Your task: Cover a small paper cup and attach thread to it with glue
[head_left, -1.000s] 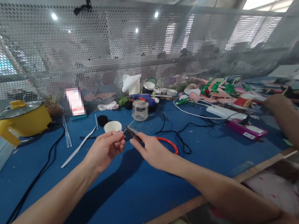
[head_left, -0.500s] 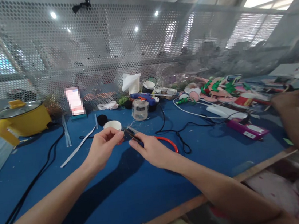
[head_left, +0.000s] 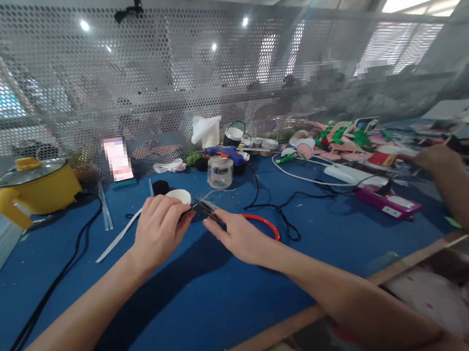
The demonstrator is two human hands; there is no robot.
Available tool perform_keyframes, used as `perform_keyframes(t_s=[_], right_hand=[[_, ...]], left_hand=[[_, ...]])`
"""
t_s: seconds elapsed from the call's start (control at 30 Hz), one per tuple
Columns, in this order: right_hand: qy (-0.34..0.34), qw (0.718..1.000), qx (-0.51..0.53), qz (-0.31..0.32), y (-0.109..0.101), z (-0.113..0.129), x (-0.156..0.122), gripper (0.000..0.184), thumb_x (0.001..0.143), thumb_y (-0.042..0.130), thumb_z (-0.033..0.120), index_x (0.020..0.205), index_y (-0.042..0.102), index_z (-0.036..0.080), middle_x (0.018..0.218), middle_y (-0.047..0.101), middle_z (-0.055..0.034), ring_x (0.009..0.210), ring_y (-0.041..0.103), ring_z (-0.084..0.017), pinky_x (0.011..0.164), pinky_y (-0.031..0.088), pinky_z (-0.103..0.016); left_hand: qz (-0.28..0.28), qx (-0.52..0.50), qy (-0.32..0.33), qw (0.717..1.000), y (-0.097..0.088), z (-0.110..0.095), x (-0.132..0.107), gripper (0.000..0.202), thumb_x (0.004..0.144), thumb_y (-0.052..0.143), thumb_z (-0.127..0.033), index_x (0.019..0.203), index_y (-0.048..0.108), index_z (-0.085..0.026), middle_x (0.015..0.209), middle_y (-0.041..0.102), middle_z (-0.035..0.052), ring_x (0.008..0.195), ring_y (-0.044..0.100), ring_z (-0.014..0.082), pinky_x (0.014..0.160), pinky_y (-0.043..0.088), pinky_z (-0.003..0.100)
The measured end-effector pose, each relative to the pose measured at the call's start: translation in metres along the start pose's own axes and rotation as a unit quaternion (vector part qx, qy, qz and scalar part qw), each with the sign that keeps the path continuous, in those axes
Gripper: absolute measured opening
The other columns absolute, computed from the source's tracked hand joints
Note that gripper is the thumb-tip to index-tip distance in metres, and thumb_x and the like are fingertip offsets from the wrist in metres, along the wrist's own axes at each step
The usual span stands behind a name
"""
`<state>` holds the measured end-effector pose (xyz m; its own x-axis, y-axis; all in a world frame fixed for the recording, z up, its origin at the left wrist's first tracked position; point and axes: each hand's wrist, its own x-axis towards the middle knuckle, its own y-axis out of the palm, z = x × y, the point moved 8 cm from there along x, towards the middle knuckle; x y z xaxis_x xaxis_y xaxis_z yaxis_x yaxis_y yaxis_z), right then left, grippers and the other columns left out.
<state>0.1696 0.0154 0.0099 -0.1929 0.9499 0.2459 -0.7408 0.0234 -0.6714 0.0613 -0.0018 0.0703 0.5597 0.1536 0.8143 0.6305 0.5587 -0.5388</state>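
- The left hand is pinched shut on something too small to make out, just in front of the white cup.
- The right hand is closed on small dark scissors, tips touching the left fingers.
- A red hoop lies right of the cup, a clear jar behind it, on the blue counter.
- A co-worker's hand is far right of the cup.

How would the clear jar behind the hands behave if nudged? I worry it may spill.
The jar stands upright and looks squat, so it would probably slide rather than tip. It looks see-through and mostly empty, so likely light. A black cable lies close beside it on the blue table and might snag it.
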Motion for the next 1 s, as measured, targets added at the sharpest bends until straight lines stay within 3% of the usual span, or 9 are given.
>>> perform_keyframes(t_s=[0.1, 0.17, 0.3, 0.37, 0.43, 0.57, 0.67, 0.83, 1.0], right_hand=[[0.000, 1.000, -0.004, -0.003, 0.001, -0.001, 0.000, 0.029, 0.085, 0.034, 0.040, 0.079, 0.049, 0.015, 0.066, 0.054, -0.0026, 0.058, 0.048, -0.013, 0.056, 0.035, -0.026], [0.002, 1.000, -0.010, -0.008, 0.001, -0.002, 0.000, 0.028, 0.085, 0.035, 0.038, 0.083, 0.050, 0.015, 0.070, 0.057, -0.0045, 0.062, 0.051, -0.014, 0.058, 0.036, -0.026], [0.003, 0.999, -0.028, -0.023, -0.001, -0.001, 0.001, 0.023, 0.084, 0.038, 0.033, 0.085, 0.051, 0.014, 0.075, 0.059, -0.0067, 0.064, 0.053, -0.015, 0.060, 0.037, -0.028], [-0.002, 0.999, -0.033, -0.032, -0.003, 0.000, 0.001, 0.022, 0.084, 0.039, 0.032, 0.083, 0.051, 0.014, 0.074, 0.059, -0.0070, 0.064, 0.053, -0.016, 0.060, 0.037, -0.028], [-0.006, 0.999, -0.025, -0.034, -0.004, 0.001, 0.001, 0.023, 0.084, 0.038, 0.033, 0.084, 0.052, 0.014, 0.075, 0.059, -0.0070, 0.064, 0.053, -0.015, 0.059, 0.037, -0.027], [0.003, 1.000, -0.010, -0.018, -0.004, -0.001, 0.001, 0.027, 0.085, 0.035, 0.036, 0.082, 0.050, 0.015, 0.069, 0.057, -0.0049, 0.058, 0.050, -0.014, 0.054, 0.035, -0.026], [0.012, 1.000, -0.010, -0.007, -0.003, -0.002, 0.002, 0.028, 0.085, 0.034, 0.038, 0.077, 0.048, 0.015, 0.063, 0.053, -0.0024, 0.054, 0.047, -0.013, 0.052, 0.033, -0.025], [0.011, 1.000, -0.003, 0.010, 0.000, -0.003, 0.000, 0.028, 0.085, 0.033, 0.039, 0.075, 0.046, 0.016, 0.061, 0.051, -0.0008, 0.054, 0.046, -0.012, 0.052, 0.033, -0.024], [0.013, 1.000, -0.002, 0.018, 0.001, -0.004, -0.001, 0.031, 0.085, 0.032, 0.042, 0.072, 0.044, 0.017, 0.059, 0.050, -0.0002, 0.052, 0.046, -0.011, 0.051, 0.034, -0.024]], left_hand=[[0.002, -0.101, -0.117, 0.988, 0.001, 0.012, 0.001, 0.005, 0.072, 0.057, -0.020, 0.068, 0.056, -0.017, 0.068, 0.061, 0.0040, 0.066, 0.052, 0.0149, 0.062, 0.039, 0.029], [0.013, -0.232, -0.292, 0.928, 0.010, 0.031, -0.006, 0.010, 0.071, 0.057, -0.022, 0.062, 0.056, -0.017, 0.063, 0.058, 0.0025, 0.062, 0.051, 0.0135, 0.062, 0.039, 0.028], [0.081, -0.552, -0.605, 0.568, 0.058, 0.028, -0.043, 0.015, 0.066, 0.059, -0.023, 0.056, 0.052, -0.015, 0.050, 0.049, -0.0016, 0.048, 0.046, 0.0085, 0.053, 0.040, 0.024], [0.100, -0.612, -0.637, 0.459, 0.066, 0.017, -0.048, 0.017, 0.066, 0.059, -0.023, 0.055, 0.050, -0.014, 0.049, 0.046, -0.0027, 0.046, 0.044, 0.0072, 0.053, 0.040, 0.024], [0.115, -0.606, -0.609, 0.499, 0.063, 0.018, -0.043, 0.020, 0.069, 0.057, -0.027, 0.056, 0.048, -0.015, 0.051, 0.047, -0.0021, 0.047, 0.044, 0.0076, 0.053, 0.040, 0.024], [0.102, -0.395, -0.407, 0.817, 0.034, 0.032, -0.016, 0.013, 0.069, 0.058, -0.027, 0.077, 0.054, -0.017, 0.070, 0.055, 0.0017, 0.064, 0.050, 0.0123, 0.062, 0.039, 0.026], [0.066, -0.170, -0.231, 0.956, 0.014, 0.025, -0.004, 0.011, 0.070, 0.057, -0.021, 0.081, 0.057, -0.019, 0.078, 0.059, 0.0047, 0.074, 0.051, 0.0162, 0.068, 0.037, 0.029], [0.058, -0.073, -0.089, 0.992, 0.009, 0.016, -0.003, 0.011, 0.076, 0.051, -0.019, 0.074, 0.062, -0.021, 0.074, 0.062, 0.0060, 0.069, 0.052, 0.0165, 0.065, 0.036, 0.030], [0.080, -0.074, -0.076, 0.991, 0.010, 0.020, -0.004, 0.010, 0.074, 0.054, -0.023, 0.073, 0.064, -0.022, 0.071, 0.063, 0.0056, 0.069, 0.053, 0.0170, 0.063, 0.035, 0.031]])
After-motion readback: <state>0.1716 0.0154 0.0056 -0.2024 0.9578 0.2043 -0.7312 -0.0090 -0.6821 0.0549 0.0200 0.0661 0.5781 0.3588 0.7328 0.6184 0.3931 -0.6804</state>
